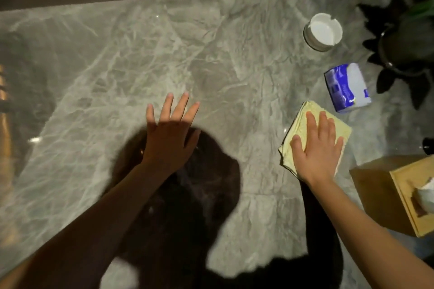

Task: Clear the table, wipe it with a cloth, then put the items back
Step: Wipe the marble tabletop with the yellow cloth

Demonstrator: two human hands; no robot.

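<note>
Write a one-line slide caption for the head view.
Right hand presses a folded yellow cloth flat on the marble table; left hand spread open, empty.

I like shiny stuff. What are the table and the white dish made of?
Table: looks like polished grey marble or a stone-look slab, with pale veins and glints. Dish: probably glazed ceramic, smooth glossy white with notches in the rim.
</note>
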